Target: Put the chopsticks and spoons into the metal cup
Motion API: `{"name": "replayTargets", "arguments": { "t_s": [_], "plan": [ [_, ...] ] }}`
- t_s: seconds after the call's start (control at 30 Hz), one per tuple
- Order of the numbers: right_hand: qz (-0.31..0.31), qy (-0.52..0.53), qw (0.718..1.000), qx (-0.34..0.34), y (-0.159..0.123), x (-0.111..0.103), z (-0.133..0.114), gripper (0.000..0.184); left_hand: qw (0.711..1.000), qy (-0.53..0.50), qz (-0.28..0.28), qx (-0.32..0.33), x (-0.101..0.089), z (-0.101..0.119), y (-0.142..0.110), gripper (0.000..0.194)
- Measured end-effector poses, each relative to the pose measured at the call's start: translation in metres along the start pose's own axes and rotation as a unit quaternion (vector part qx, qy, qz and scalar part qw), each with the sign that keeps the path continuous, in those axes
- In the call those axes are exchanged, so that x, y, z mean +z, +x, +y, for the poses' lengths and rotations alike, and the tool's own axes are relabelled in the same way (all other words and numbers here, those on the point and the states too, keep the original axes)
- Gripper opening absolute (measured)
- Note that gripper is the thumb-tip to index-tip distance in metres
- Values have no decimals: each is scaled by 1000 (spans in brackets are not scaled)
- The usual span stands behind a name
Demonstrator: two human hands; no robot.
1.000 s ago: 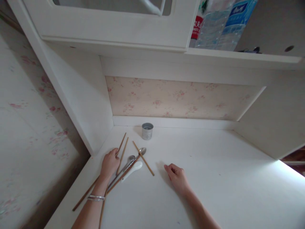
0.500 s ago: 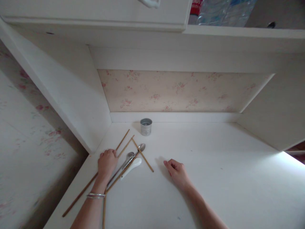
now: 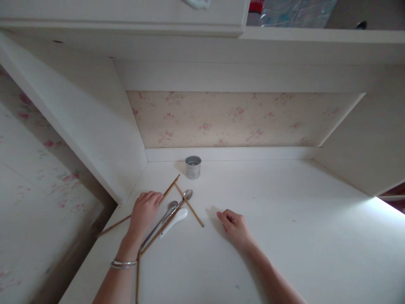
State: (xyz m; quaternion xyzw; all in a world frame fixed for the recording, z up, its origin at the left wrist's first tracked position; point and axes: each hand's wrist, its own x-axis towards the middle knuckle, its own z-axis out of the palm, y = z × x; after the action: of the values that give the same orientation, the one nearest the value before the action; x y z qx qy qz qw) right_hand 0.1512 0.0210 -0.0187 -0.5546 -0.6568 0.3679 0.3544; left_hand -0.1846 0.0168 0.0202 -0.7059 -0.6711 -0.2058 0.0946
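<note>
My left hand (image 3: 146,210) is closed round chopsticks (image 3: 169,190); right hand (image 3: 234,225) loosely fisted, nothing visible inside. White spoon (image 3: 180,215) between them, perforated cup (image 3: 193,169) beyond both.

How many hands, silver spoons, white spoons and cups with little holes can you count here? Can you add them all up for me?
Hands: 2, a left hand and a right hand
Silver spoons: 2
White spoon: 1
Cup with little holes: 1
Total: 6
</note>
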Motion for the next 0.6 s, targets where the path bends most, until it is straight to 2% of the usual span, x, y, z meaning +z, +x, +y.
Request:
{"name": "replayTargets", "arguments": {
  "t_s": [0.13,0.23,0.47,0.6],
  "plan": [
    [3,1,1000,-7,0,1,-1,47,998,-38,-42,26,2,18,1,25],
    [3,-1,1000,-9,0,1,-3,48,996,-55,-58,35,5,21,2,24],
    [1,-10,1000,-5,-1,1,-3,47,993,-112,-38,-27,14,12,-1,26],
    [-3,-19,1000,5,-1,0,-5,48,988,-145,-14,-55,4,13,0,30]
  ]
}}
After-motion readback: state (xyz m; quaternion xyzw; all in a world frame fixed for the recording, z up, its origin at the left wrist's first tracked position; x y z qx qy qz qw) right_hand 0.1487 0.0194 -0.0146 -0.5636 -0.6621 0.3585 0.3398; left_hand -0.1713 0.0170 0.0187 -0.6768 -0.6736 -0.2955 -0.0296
